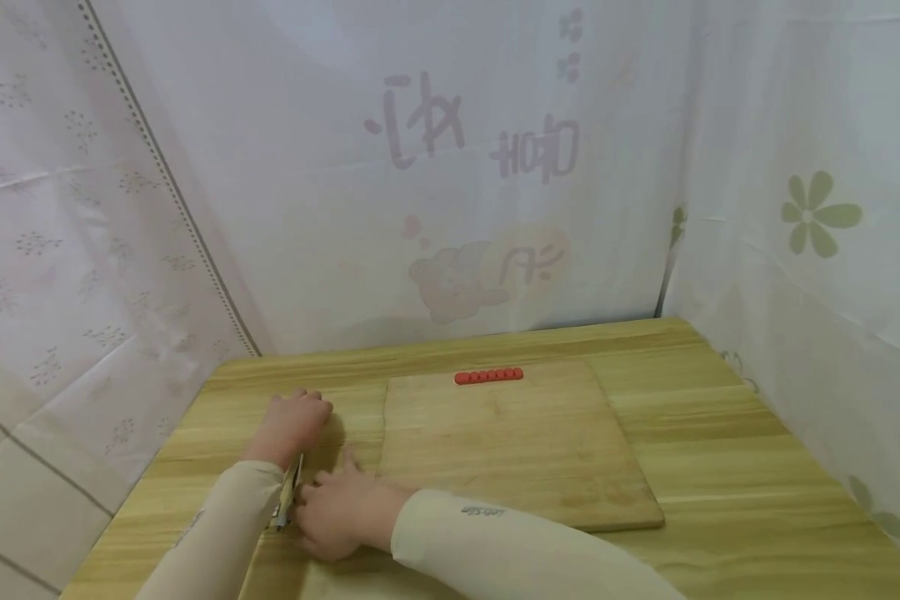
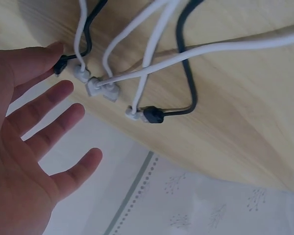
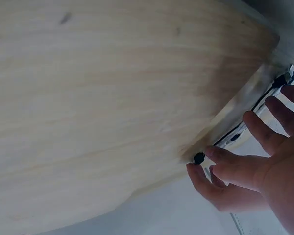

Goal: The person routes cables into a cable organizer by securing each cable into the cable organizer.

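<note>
In the left wrist view, my left hand [image 2: 27, 132] pinches a black cable plug [image 2: 60, 65] between thumb and forefinger, its other fingers spread. Beside it lie several white cables [image 2: 159, 61] and another black cable plug [image 2: 154, 114]. My right hand [image 3: 264, 161] pinches a small black cable connector [image 3: 199, 158] with its fingertips, and a thin black cable runs from there past the other fingers. From the head, the left hand [image 1: 292, 425] is the farther one and the right hand [image 1: 348, 512] the nearer. A bundle of cables [image 1: 287, 500] shows between them, partly hidden.
A wooden board [image 1: 510, 442] lies on the wood-patterned table [image 1: 735, 467], right of the hands. On its far edge sits a red notched strip [image 1: 488, 376]. Printed white curtains [image 1: 307, 208] hang behind the table and along both sides.
</note>
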Demonstrator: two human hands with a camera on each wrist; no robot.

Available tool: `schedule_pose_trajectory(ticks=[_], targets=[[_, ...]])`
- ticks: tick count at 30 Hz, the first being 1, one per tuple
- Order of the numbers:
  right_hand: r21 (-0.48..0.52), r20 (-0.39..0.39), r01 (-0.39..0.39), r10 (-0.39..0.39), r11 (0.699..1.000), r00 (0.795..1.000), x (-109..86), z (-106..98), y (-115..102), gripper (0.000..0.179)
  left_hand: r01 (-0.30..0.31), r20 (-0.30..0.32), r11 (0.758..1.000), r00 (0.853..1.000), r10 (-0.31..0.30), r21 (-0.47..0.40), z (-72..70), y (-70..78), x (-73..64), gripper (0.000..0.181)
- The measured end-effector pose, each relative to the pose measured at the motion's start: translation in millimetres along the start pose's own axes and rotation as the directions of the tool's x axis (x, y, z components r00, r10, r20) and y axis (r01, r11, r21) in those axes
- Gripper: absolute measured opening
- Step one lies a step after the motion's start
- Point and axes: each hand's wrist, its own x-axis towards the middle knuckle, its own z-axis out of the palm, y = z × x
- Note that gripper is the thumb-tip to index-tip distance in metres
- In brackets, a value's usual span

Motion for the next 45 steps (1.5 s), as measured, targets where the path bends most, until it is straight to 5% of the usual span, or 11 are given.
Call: schedule_pose_trajectory(ticks=[19, 33, 41, 45], targets=[[-0.042, -0.013, 0.000, -0.001, 0.999, 1.000, 5.8, -0.3, -13.1, 0.052, 0.001, -0.098, 1.000, 0.995, -0.001, 0.002, 16.9, -5.9, 0.5, 0.017], [-0.092, 0.011, 0.019, -0.019, 0.996, 1.000, 9.7, 0.5, -17.7, 0.041, 0.092, 0.014, 0.985, 0.996, -0.091, -0.143, 7.2, -0.8, 1.9, 0.022], [-0.141, -0.048, 0.039, -0.046, 0.989, 0.998, 5.5, 0.9, -13.0, 0.021, 0.098, 0.031, 0.980, 0.995, -0.094, -0.172, 5.9, 0.7, 4.6, 0.030], [-0.168, -0.092, 0.032, -0.048, 0.985, 0.995, 3.0, 2.4, -10.0, 0.026, 0.116, 0.037, 0.970, 0.993, -0.110, -0.214, 7.7, -2.0, 6.4, 0.034]])
